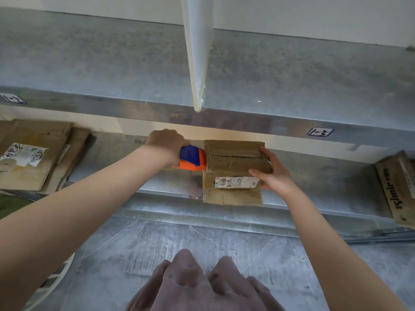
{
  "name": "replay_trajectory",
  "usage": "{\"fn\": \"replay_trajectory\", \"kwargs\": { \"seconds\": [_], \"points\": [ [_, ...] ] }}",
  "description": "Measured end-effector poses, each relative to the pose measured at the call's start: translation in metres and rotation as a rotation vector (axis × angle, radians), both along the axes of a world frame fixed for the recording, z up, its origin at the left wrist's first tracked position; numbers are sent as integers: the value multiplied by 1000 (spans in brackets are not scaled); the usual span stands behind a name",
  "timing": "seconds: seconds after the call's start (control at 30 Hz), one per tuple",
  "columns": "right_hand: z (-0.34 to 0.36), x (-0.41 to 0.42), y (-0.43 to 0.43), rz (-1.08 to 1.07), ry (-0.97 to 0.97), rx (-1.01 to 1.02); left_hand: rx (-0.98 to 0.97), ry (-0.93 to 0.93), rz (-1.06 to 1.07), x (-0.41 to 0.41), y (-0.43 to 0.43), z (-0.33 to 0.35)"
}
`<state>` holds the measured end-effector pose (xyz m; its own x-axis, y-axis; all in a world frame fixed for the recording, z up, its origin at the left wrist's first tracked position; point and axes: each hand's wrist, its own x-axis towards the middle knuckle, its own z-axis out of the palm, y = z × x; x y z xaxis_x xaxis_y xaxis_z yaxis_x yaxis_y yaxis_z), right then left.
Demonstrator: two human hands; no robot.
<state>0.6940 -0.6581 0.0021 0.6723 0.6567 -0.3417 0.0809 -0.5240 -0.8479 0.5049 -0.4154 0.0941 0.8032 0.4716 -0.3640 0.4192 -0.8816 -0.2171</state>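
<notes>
Abutting cardboard box (232,161), tape dispenser (192,157) in left grip (166,142); box in right grip (272,174)

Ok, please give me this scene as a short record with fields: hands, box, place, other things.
place: metal shelf
left hand: grips blue and orange tape dispenser, its front at the cardboard box
right hand: holds this box at its right side
box label: white, on the near face
others: flat cartons at left, printed carton at right

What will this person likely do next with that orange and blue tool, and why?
Probably pull the tape dispenser rightward across the cardboard box: the left hand holds it at the box's left edge, and the right hand steadies the other side.
</notes>
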Motion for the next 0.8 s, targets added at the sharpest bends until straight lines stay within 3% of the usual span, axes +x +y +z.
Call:
{"fn": "replay_trajectory", "kwargs": {
  "seconds": [0.27,0.5,0.8],
  "points": [
    [1,0,-1,-2,-3,-6,48,-18,1,0,-9,-1],
    [-2,1,-2,-3,19,30,-294,-289,-58,-28,8,-8],
    [-5,4,-1,-5,63,48,-356,-223,48,-19,6,-8]
  ]
}}
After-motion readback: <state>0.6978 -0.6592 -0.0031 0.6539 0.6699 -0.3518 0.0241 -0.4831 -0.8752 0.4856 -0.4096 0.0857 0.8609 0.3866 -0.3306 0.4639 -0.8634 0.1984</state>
